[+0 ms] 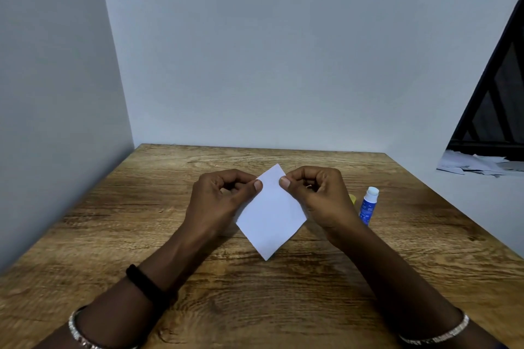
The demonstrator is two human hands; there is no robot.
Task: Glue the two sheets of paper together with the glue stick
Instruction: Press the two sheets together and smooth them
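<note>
A small white sheet of paper (270,212) is held above the wooden table (141,235), turned like a diamond. My left hand (224,198) pinches its upper left edge with thumb on top. My right hand (314,193) pinches its upper right edge the same way. I cannot tell whether one sheet or two lie together. A blue glue stick (368,205) stands upright and uncapped just right of my right hand, its white glue tip showing. A yellow cap (352,198) peeks out behind my right hand.
Grey walls close the table at the back and left. A dark window frame (499,93) and a heap of paper scraps (476,164) lie off the table's far right.
</note>
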